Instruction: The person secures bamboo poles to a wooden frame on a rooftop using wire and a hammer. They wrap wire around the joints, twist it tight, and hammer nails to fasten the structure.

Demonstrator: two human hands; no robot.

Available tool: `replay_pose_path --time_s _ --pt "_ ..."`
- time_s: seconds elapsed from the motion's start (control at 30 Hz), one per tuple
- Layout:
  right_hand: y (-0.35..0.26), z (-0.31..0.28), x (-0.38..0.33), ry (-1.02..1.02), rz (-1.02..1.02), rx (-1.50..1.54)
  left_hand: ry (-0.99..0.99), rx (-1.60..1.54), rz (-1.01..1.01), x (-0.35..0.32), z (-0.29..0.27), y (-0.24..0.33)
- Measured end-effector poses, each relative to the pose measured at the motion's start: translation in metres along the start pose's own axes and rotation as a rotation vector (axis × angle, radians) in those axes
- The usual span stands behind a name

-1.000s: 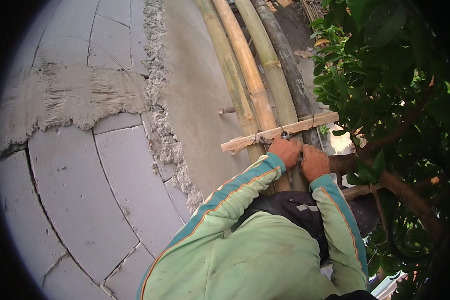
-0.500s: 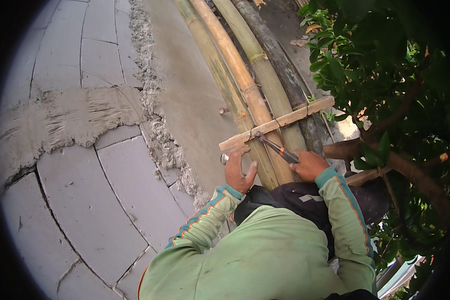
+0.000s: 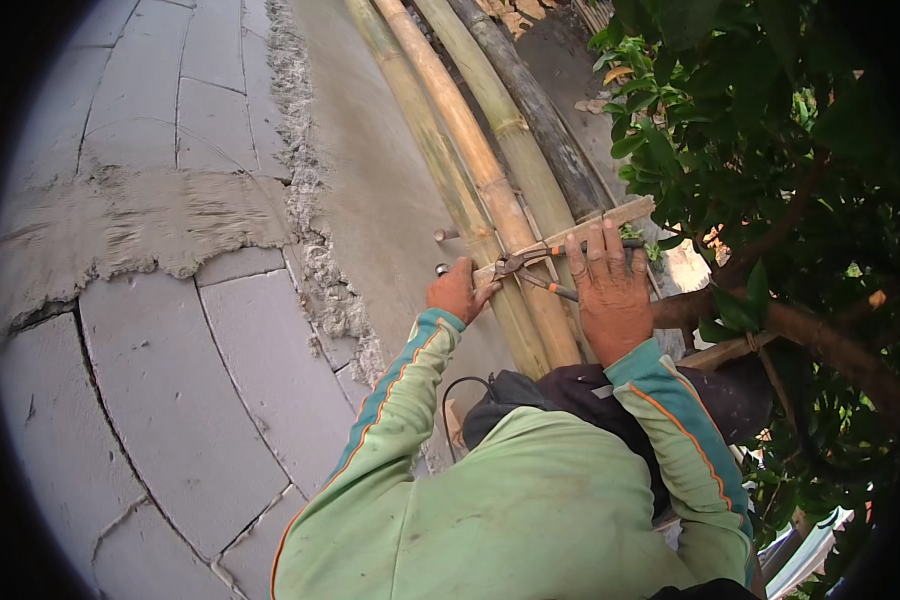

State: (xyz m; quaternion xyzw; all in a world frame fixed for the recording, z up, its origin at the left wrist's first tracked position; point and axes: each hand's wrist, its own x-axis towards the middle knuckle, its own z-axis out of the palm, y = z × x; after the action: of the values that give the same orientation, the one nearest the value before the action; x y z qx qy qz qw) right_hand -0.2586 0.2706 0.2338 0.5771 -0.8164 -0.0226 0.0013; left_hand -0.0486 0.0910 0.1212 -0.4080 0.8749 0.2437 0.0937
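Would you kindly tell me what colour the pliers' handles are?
The handles of the pliers are black and orange; the head view shows them best.

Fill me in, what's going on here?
A person is working with pliers at a wooden strip that crosses some bamboo poles. The right hand has its fingers extended, with one handle of the pliers passing beneath them; the handles stand apart. The left hand is at the strip's left end, next to a small round metal thing, too small to identify.
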Motion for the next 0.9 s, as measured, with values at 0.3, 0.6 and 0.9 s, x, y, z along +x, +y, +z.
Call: replay_pose_path --time_s 0.3,0.6,0.9 --pt "-0.022 -0.001 0.021 -0.115 -0.142 -0.139 0.087 0.016 0.112 0.001 0.009 -0.01" --pt "-0.032 -0.007 0.027 -0.253 -0.084 -0.147 0.16 -0.012 0.195 0.002 0.01 -0.012" --pt "-0.015 0.01 0.017 -0.619 0.105 0.143 0.137 -0.044 0.167 0.002 0.002 -0.005"
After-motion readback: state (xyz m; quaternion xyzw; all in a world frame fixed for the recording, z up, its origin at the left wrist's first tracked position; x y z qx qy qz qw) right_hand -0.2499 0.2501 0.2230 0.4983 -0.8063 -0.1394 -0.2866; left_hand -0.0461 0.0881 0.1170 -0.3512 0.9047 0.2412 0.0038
